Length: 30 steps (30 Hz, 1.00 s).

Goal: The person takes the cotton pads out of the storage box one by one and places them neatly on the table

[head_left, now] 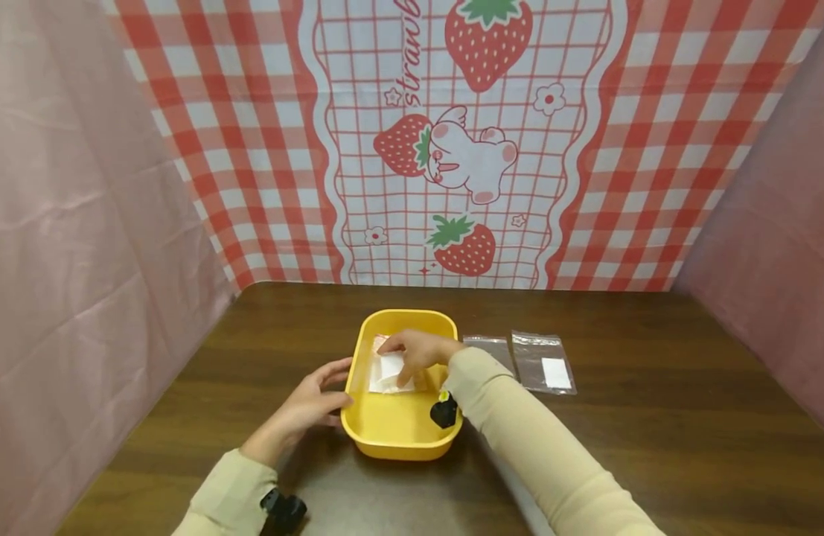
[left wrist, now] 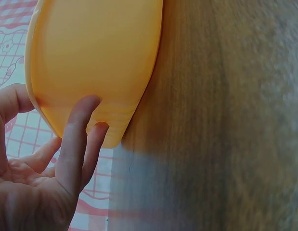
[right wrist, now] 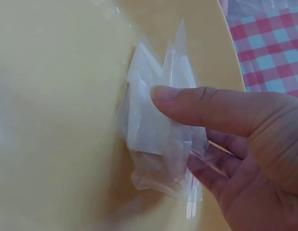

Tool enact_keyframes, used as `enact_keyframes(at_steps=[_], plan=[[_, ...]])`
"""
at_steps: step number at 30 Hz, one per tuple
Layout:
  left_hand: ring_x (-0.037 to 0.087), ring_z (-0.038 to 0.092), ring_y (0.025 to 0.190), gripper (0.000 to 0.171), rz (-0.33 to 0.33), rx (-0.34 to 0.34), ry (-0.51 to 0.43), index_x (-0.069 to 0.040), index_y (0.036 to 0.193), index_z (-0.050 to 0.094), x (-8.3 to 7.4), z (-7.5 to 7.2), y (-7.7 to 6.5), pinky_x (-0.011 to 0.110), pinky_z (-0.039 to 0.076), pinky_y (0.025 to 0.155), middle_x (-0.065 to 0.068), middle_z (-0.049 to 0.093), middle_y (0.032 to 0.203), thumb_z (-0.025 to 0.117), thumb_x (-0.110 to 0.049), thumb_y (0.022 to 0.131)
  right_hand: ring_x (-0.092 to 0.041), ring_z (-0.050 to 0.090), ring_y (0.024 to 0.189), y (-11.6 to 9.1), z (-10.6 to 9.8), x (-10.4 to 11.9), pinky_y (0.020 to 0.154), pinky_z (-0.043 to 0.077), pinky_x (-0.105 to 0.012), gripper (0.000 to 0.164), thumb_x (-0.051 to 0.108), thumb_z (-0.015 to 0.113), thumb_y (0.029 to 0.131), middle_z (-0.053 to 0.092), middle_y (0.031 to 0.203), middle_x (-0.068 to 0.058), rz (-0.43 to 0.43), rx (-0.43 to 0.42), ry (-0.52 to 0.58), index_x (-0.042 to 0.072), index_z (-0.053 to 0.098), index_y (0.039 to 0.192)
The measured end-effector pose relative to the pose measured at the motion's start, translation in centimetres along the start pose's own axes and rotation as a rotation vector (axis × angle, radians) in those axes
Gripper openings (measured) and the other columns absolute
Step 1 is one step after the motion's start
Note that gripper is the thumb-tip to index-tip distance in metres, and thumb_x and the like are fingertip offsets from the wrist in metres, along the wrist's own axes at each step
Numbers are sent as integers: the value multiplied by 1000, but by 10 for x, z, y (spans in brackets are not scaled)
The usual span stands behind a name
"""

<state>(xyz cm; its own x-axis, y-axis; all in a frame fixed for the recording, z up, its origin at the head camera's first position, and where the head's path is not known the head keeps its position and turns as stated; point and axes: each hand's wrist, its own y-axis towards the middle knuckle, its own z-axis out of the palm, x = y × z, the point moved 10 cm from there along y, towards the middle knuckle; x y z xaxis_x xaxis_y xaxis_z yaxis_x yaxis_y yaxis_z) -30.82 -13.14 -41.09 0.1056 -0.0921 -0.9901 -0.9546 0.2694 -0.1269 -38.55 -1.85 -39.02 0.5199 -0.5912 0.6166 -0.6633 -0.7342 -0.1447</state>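
A yellow plastic bin [head_left: 391,428] stands on the table, several clear plastic bags [head_left: 378,383] lying inside toward its far left. With thumb in front and fingers behind, my right hand [head_left: 421,353] grips clear zip bags [right wrist: 151,122] with white labels, bunched together in the right wrist view. How many bags are in that grip cannot be told. My left hand [head_left: 311,402] rests against the bin's left side; in the left wrist view its spread, fairly straight fingers [left wrist: 76,139] touch the outer wall [left wrist: 100,57] and rim.
To the bin's right lie two more clear zip bags flat on the dark wooden table [head_left: 639,387]: one with a white label [head_left: 545,361], the other [head_left: 492,346] partly behind my right sleeve. A strawberry-print checked cloth [head_left: 452,149] hangs behind, pink cloth [head_left: 83,223] at the sides.
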Motion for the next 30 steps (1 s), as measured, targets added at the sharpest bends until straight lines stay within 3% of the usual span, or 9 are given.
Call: enact_keyframes(at_steps=[6, 16, 22, 30], plan=[[29, 61, 88, 66, -5, -11, 4, -1, 142, 31, 1, 0, 1, 40, 55, 62, 29, 36, 136, 57, 2, 81, -17, 53, 108, -3, -9, 7, 96, 38, -23, 57, -1, 80, 65, 62, 117, -9, -81, -47, -61, -1, 60, 119], [30, 60, 91, 65, -12, -48, 23, -3, 140, 36, 2, -2, 1, 42, 55, 65, 26, 40, 135, 59, 1, 80, -23, 45, 121, -16, -29, 22, 105, 30, -34, 58, 1, 80, 68, 57, 126, -7, -112, -137, -29, 5, 60, 122], [29, 60, 90, 66, 4, -13, 22, -1, 142, 31, 1, 1, -1, 42, 55, 63, 29, 36, 136, 58, 1, 81, -24, 43, 123, -38, -39, 35, 106, 29, -37, 57, 3, 80, 69, 54, 128, -7, -153, -189, -68, 8, 60, 122], [30, 60, 90, 66, -8, -37, 20, -1, 141, 33, 1, 0, -1, 42, 55, 61, 29, 38, 134, 59, 2, 80, -25, 43, 123, -73, -45, 39, 104, 31, -41, 58, 7, 81, 68, 53, 129, -8, -206, -248, -135, 9, 60, 122]])
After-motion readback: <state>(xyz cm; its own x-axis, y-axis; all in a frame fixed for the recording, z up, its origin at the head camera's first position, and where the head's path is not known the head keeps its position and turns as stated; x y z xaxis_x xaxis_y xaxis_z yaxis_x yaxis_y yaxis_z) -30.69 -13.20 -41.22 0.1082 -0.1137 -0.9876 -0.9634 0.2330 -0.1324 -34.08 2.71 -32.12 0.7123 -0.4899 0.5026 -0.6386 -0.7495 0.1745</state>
